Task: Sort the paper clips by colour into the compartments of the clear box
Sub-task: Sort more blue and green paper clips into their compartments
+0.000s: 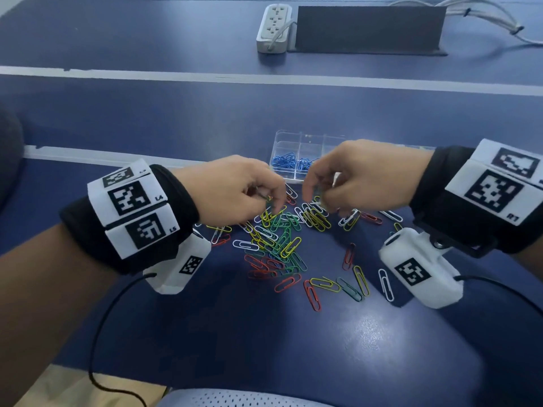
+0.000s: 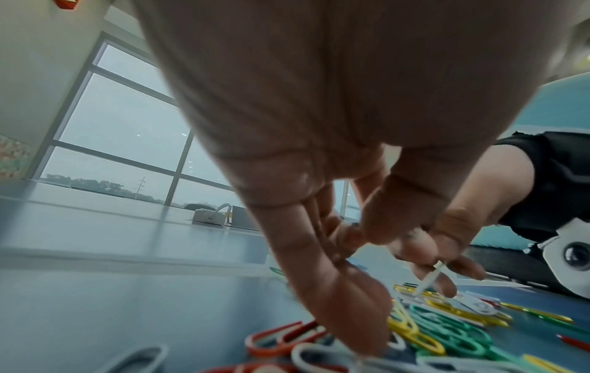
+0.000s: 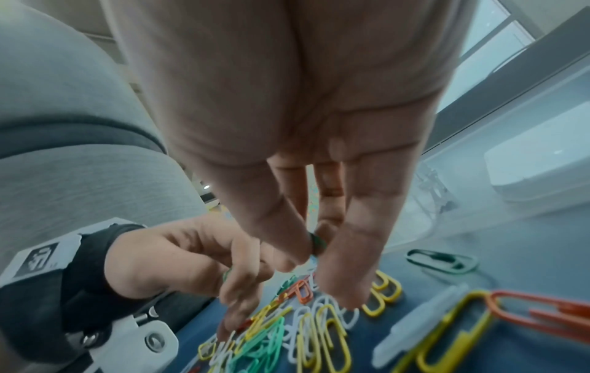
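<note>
Loose paper clips [image 1: 282, 236] in red, yellow, green and white lie heaped on the blue table. Behind them stands the clear box [image 1: 310, 142]; blue clips [image 1: 285, 163] fill two of its near compartments. My left hand [image 1: 269, 201] hovers over the heap's far edge, fingers curled, pinching a green clip [image 3: 226, 273]. My right hand [image 1: 316, 201] is close beside it, thumb and finger pinching another green clip [image 3: 317, 242]. In the left wrist view a white clip [image 2: 429, 278] pokes down from the right hand's fingers. The box's right part is hidden behind the right hand.
A white power strip [image 1: 274, 27], a black panel [image 1: 370, 27] and pale cables [image 1: 487, 16] sit at the table's far side. Stray clips [image 1: 352, 283] lie toward me. A mesh chair seat [image 1: 235, 399] shows below the table's near edge.
</note>
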The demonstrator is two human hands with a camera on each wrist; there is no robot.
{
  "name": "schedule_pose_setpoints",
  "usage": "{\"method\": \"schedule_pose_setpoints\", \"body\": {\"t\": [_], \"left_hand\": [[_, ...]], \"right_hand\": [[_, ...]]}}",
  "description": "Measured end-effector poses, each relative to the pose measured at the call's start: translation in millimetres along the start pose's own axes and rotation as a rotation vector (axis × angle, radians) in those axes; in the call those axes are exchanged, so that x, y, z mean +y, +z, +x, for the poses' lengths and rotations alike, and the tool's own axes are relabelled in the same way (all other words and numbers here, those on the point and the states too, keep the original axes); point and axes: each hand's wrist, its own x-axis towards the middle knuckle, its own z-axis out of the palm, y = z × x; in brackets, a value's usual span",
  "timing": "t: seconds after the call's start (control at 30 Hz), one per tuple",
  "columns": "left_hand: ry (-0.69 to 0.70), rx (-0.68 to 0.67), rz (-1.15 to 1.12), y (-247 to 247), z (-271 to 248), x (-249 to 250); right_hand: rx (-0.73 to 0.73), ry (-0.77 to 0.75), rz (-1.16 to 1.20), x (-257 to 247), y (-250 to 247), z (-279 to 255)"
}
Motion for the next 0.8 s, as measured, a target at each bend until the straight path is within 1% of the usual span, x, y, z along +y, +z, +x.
{"method": "schedule_pose_setpoints", "body": {"t": [0.17,0.27,0.37,0.43,0.53,0.63,0.7,0.8], "left_hand": [[-0.115,0.020,0.046,2,6,6],[-0.111,0.030,0.108,3,8,10],[-0.114,0.028,0.264,5,11,13],[-0.146,0.014,0.344,6,13,14],[-0.169,0.026,0.401,4,14,16],[-0.163,0.022,0.409,3,12,17],[-0.154,0.021,0.373,4,10,17],[-0.132,0.061,0.292,4,9,18]], "right_hand": [[0.032,0.027,0.094,2,-2,-3],[0.040,0.060,0.204,8,-4,-5],[0.060,0.083,0.343,13,-8,-8],[0.062,0.085,0.378,18,-11,-8],[0.016,0.070,0.438,22,-12,-7],[-0.036,0.051,0.460,24,-12,-6],[-0.046,0.021,0.470,24,-11,-6],[-0.046,-0.022,0.509,22,-10,-7]]}}
